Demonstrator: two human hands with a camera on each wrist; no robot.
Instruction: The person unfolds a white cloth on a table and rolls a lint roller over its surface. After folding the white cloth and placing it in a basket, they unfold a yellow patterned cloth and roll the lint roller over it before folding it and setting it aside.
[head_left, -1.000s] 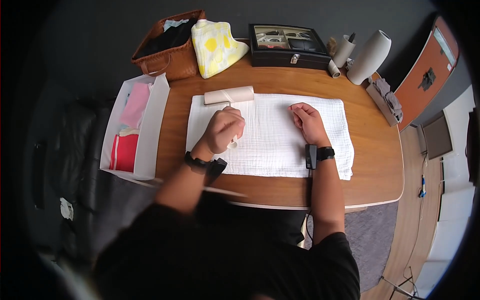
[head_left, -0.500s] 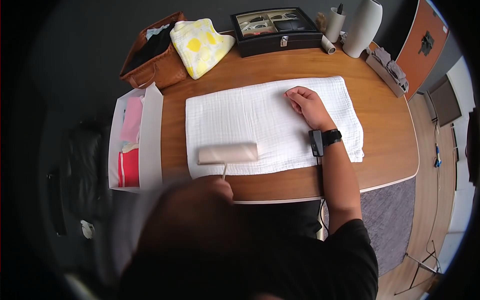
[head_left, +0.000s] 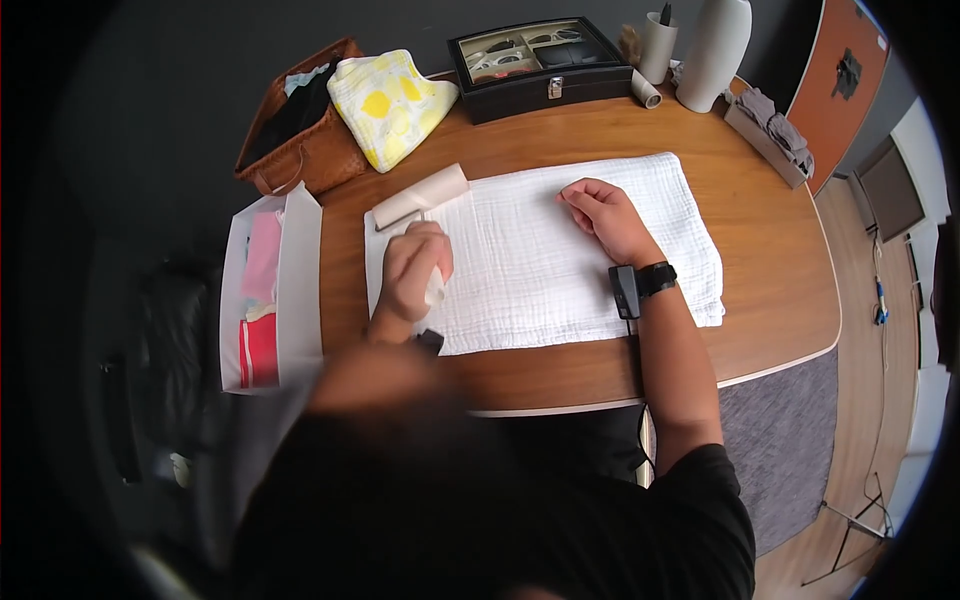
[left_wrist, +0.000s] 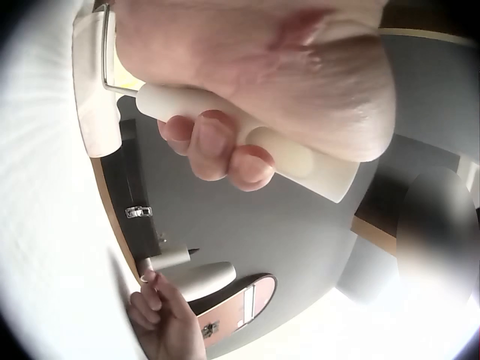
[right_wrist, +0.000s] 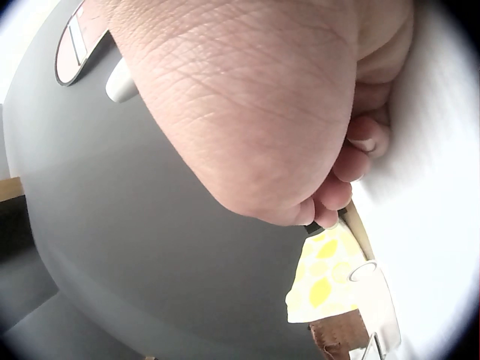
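Note:
My left hand grips the white handle of a lint roller, with the fingers curled round it in the left wrist view. The roller's pale cylinder lies slanted at the far left corner of a white cloth spread on the table. My right hand rests on the right part of the cloth with its fingers loosely curled, holding nothing visible. In the right wrist view those fingers touch or nearly touch the cloth, and the roller shows beyond them.
A white box with folded pink and red cloths stands left. Behind are a brown basket, a yellow-patterned cloth, a black glasses case, a white vase and a narrow box of grey cloth.
The roller moved toward me to the cloth's near edge, then away again to its far left corner, now slanted. My right hand has stayed nearly in place on the cloth.

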